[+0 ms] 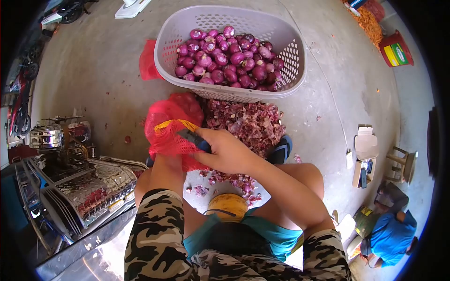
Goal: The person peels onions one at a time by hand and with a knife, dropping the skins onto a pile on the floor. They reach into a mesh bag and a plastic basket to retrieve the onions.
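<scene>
fingers of the right hand are clenched around a dark-handled knife, its handle poking out toward the red mesh sack. the left hand is hidden behind that sack; its forearm runs up into the netting, so whether those fingers are closed on anything cannot be told. both arms come out of camouflage sleeves, and a yellow round stool shows between the bare knees.

judging by this, the step in hand looks like drawing a fresh shallot from the sack to peel it, with the knife kept ready. the next move would call for getting one bulb clear of the netting without snagging the blade, and keeping the edge turned away from the other hand.

just past the hands lies a heap of purple shallot skins on the concrete floor, with a dark sandal at its edge. beyond that stands a pale plastic basket piled with peeled shallots. another person in a blue shirt sits far off to the right.
</scene>
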Demonstrator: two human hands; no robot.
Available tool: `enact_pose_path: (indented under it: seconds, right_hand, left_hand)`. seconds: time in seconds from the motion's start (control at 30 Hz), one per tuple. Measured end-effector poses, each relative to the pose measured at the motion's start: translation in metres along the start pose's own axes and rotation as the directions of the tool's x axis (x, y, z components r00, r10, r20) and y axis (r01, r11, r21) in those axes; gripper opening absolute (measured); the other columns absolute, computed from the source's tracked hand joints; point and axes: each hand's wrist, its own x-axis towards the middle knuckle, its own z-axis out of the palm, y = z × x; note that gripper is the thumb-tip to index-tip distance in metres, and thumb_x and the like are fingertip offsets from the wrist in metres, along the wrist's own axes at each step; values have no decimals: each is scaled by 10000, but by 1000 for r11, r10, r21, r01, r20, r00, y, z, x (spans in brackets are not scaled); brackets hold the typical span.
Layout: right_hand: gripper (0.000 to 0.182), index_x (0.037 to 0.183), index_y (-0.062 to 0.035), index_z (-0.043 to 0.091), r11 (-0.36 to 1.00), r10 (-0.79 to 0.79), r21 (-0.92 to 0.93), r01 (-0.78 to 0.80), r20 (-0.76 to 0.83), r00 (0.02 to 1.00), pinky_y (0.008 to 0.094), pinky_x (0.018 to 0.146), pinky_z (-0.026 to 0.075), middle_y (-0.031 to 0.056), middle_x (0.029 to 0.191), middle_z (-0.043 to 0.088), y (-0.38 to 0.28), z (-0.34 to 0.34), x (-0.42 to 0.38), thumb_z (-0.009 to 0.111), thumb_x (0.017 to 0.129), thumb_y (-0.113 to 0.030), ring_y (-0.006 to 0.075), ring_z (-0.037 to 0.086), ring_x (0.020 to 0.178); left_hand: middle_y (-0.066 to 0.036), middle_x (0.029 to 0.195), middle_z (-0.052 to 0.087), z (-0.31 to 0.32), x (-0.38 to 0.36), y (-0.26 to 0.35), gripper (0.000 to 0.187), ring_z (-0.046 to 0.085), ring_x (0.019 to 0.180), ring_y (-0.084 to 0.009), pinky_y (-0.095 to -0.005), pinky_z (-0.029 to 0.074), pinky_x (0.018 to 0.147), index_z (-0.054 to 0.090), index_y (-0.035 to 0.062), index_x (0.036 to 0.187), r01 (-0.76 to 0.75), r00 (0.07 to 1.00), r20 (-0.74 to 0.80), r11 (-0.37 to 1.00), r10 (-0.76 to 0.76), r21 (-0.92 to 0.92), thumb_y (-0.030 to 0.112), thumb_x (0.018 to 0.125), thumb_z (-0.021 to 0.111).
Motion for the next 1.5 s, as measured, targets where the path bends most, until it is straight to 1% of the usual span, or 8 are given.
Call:
enact_pose_path:
  seconds: [0.5,0.63,0.7,0.8,0.87,1.0,1.23,1.5]
  right_hand:
    - [404,1055,57,483,996,84,-2,-91,-374,924,427,704,457,259,819,584,32,-13,4,624,755,-175,392,581,804]
    - [406,1044,65,477,991,131,44,-123,-357,925,450,698,457,278,820,584,25,-17,-2,619,765,-193,429,583,808]
    - [397,1055,50,491,992,122,54,-110,-370,921,418,721,458,248,851,590,28,-12,-1,629,777,-198,373,585,809]
    - [399,1086,19,516,992,124,17,-125,-277,953,359,776,461,199,924,604,37,-12,4,647,792,-217,269,594,839]
    - [435,1093,15,516,990,116,-79,-117,-24,993,370,788,460,208,938,604,38,-23,1,655,789,-263,284,598,863]
    - [505,1105,18,508,946,234,-279,-163,243,941,377,770,461,223,933,600,13,-48,-12,649,778,-341,293,604,858]
    - [305,1158,-6,413,996,90,19,-91,-473,876,332,642,479,132,804,542,23,-88,-13,494,901,-150,199,569,663]
    - [422,1061,11,550,919,266,357,-167,-251,931,273,538,438,46,655,560,-2,-75,-9,635,847,-343,117,545,600]
  left_hand:
    - [-89,1056,623,-28,5,0,428,578,1018,-240,-350,436,887,556,73,1105,-75,986,162,987,52,142,275,731,607]
    - [-76,1016,623,-82,-39,-2,425,587,953,-232,-341,455,836,548,69,1113,-222,932,236,947,276,-232,257,735,598]
    - [-56,964,615,-115,-67,0,426,593,845,-225,-330,483,753,524,67,1153,-248,873,223,788,434,-564,223,759,570]
    - [-69,868,576,-133,-98,-2,416,558,734,-136,-243,464,622,514,28,1120,207,797,327,278,508,-938,183,739,574]
    - [-85,925,559,-131,-95,3,521,555,689,-129,-230,436,502,423,-6,1201,132,845,-97,-380,526,-916,247,766,558]
    - [-100,1000,573,-131,-62,14,569,589,752,-189,-233,446,543,394,1,1278,28,896,-214,-530,389,-847,331,826,493]
    - [-69,1070,595,-93,-44,32,469,580,941,-218,-326,436,763,483,53,1235,12,978,-149,-757,144,-653,371,893,438]
    - [-78,1070,595,-89,-36,47,412,552,941,-207,-344,423,835,517,63,1150,40,970,-160,-772,181,-634,374,932,358]
